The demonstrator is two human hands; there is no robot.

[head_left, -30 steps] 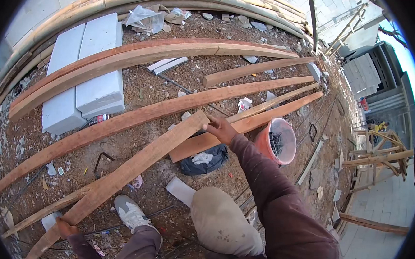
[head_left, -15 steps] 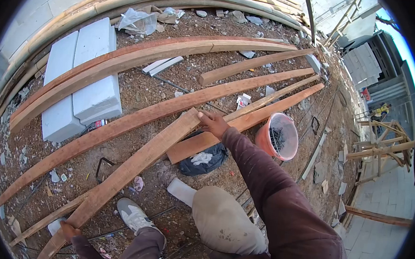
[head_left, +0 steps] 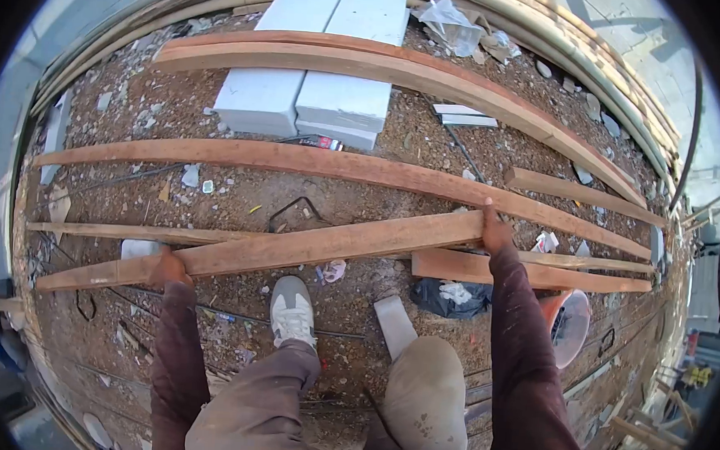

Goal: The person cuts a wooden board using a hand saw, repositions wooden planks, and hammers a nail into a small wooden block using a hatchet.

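A long wooden plank lies slantwise in front of me, its right end higher in the view. My right hand is closed on that right end, thumb on the top face. Toward the other end, my left hand grips the near edge, its fingers partly hidden. Beneath the plank runs a thin wooden strip, with a pale block beside my left hand. A wider reddish board lies below my right hand, over a black plastic bag.
A long beam stretches beyond the plank. Farther back, paired beams rest across white blocks. An orange bucket stands right of my forearm. Bent metal rods and rubble litter the dirt around my shoe.
My view has swung leftward, so the plank now runs nearly across the picture and both forearms show more fully. Both hands keep their hold on the plank.
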